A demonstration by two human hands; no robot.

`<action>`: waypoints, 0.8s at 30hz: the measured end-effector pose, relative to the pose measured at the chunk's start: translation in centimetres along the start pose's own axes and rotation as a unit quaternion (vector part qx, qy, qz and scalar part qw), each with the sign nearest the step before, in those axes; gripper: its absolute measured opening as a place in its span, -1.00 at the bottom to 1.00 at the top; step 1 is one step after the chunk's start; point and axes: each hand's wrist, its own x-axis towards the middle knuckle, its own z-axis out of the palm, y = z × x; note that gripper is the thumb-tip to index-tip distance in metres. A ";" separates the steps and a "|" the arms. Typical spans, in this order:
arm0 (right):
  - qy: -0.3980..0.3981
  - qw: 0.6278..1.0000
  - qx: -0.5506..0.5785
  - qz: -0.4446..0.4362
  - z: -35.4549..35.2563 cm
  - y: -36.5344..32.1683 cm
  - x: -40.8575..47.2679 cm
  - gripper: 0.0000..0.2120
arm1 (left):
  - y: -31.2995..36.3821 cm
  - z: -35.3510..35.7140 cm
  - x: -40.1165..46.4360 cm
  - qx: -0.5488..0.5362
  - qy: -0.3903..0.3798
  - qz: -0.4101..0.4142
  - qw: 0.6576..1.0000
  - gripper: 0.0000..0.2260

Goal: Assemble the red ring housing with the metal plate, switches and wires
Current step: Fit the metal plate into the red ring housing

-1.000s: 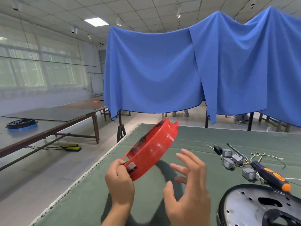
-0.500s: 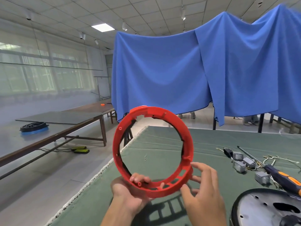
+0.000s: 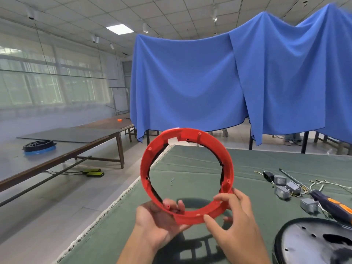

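Both hands are on the red ring housing (image 3: 187, 174), holding it upright above the green worktop (image 3: 247, 164). Left hand (image 3: 158, 220) cups its bottom rim, fingers curled through the middle; right hand (image 3: 235, 216) pinches the lower right edge. Metal plate (image 3: 312, 242) (bottom right corner), grey switches (image 3: 285, 187) and a screwdriver (image 3: 333, 205) lie to the right.

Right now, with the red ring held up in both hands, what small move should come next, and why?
Probably lower the red ring housing toward the metal plate. Both the left hand and the right hand grip its lower rim above the green mat, while the plate and grey switches lie to the right, unjoined.
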 end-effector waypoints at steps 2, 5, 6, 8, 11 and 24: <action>-0.032 0.999 -0.020 -0.009 -0.3 -0.2 -0.1 -0.58 | 0.0 -0.1 0.3 0.030 -0.002 0.023 0.999 -0.78; -0.030 0.999 -0.019 -0.012 -0.5 -0.2 0.2 -0.56 | -0.4 0.0 0.4 0.078 -0.026 0.039 0.996 -0.74; -0.004 1.000 0.000 -0.003 -0.6 0.0 0.5 -0.61 | -0.5 0.0 0.4 0.093 -0.050 0.035 0.994 -0.71; 0.050 0.998 0.034 0.027 -0.9 0.7 1.1 -0.71 | -0.7 0.1 0.2 0.141 -0.090 0.022 0.986 -0.68; 0.086 0.995 0.030 0.047 -1.1 0.9 1.2 -0.74 | -0.8 0.2 0.1 0.200 -0.081 0.038 0.976 -0.71; 0.003 0.981 -0.162 0.108 -3.0 0.2 -0.2 -0.58 | -6.0 -0.9 0.6 0.791 0.082 0.499 0.344 -0.62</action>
